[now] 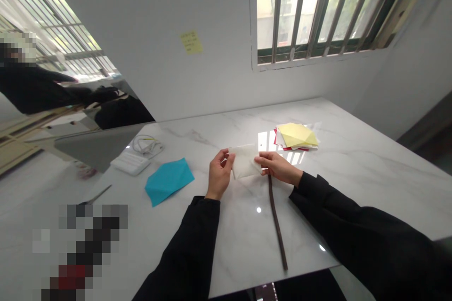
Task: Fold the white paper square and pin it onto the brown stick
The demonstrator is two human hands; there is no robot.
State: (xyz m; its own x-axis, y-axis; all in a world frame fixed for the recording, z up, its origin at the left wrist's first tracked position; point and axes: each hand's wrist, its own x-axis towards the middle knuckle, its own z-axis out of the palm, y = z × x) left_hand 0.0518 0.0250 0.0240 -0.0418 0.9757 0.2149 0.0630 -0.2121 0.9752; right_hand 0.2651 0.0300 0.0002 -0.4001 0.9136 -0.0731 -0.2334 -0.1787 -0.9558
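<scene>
While the left hand (218,176) pinches the sheet (243,162) at its left edge, the right hand (280,168) grips its right side, thumb and fingers closed on it. Sheet located between both hands, over the counter (243,240); contact with that surface cannot be determined. A brown strip (276,220) lies below the right hand, its far end obscured there. Assessment: sheet likely light, thin and pliable, liable to crease or tear. Recommended hold: opposite edges, lightly pinched, middle left unpressed.
</scene>
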